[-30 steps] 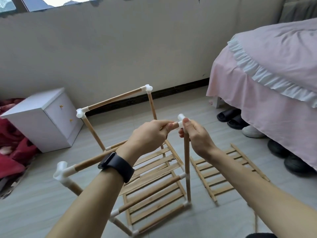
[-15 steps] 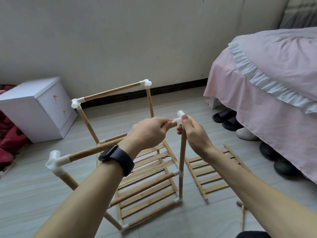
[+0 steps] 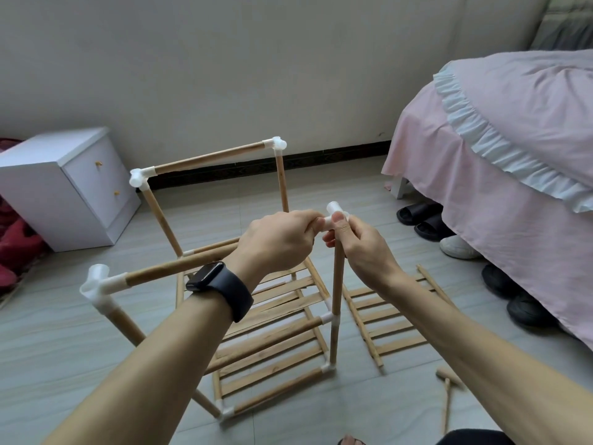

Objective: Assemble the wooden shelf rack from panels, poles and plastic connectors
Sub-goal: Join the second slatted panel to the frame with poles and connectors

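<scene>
A partly built wooden rack (image 3: 276, 319) stands on the floor, with slatted panels low down and poles joined by white plastic connectors. My left hand (image 3: 279, 242) grips the end of a horizontal top pole (image 3: 179, 268) that runs left to a white corner connector (image 3: 96, 281). My right hand (image 3: 356, 245) pinches a white connector (image 3: 333, 213) on top of the front-right upright pole (image 3: 336, 290). The pole end and connector meet between my fingers, hidden there. A far top pole (image 3: 208, 157) links two rear connectors.
A loose slatted panel (image 3: 385, 313) lies on the floor right of the rack. A small wooden mallet (image 3: 447, 399) lies near my right forearm. A white nightstand (image 3: 64, 187) stands left. A pink-covered bed (image 3: 500, 175) with shoes (image 3: 455, 245) beneath is at right.
The view has tilted downward, so the rack sits higher and closer in frame. Both hands keep their hold at the front-right connector, pressed a little closer together.
</scene>
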Tool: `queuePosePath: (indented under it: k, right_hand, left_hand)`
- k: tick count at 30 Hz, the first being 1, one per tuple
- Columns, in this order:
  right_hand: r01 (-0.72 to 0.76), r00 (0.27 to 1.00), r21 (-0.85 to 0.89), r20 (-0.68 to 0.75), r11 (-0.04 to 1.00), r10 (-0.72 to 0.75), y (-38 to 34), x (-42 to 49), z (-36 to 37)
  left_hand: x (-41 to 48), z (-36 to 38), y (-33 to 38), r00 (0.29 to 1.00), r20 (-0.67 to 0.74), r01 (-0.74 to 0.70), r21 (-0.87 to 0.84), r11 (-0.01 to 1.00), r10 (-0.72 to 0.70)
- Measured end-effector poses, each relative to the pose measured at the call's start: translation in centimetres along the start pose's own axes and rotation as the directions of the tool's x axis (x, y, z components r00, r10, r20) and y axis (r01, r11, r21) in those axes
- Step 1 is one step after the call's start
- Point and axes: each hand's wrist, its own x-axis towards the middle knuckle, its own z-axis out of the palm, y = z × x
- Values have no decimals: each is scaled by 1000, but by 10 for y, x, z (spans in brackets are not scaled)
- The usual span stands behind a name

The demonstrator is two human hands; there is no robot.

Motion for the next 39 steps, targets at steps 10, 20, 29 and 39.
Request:
queuePosePath:
  k: [10, 20, 29, 39]
  right_hand:
    - [11, 1000, 19, -22, 1000, -11, -4, -4, 8]
    - [-24, 1000, 37, 18, 999, 23, -8, -3, 11]
    - [-124, 985, 85, 133, 989, 112, 25, 7, 7]
    - [-685, 724, 113, -9, 720, 690, 241, -73, -19]
  left_hand:
    - [-9, -3, -2, 996, -93, 12, 83, 997, -5]
    - [-16, 9, -14, 930, -312, -81, 339, 937, 194]
    - [-22, 10, -12, 872, -409, -105, 379, 920, 268]
    - [-49, 178, 52, 804, -131, -553, 195, 810, 580]
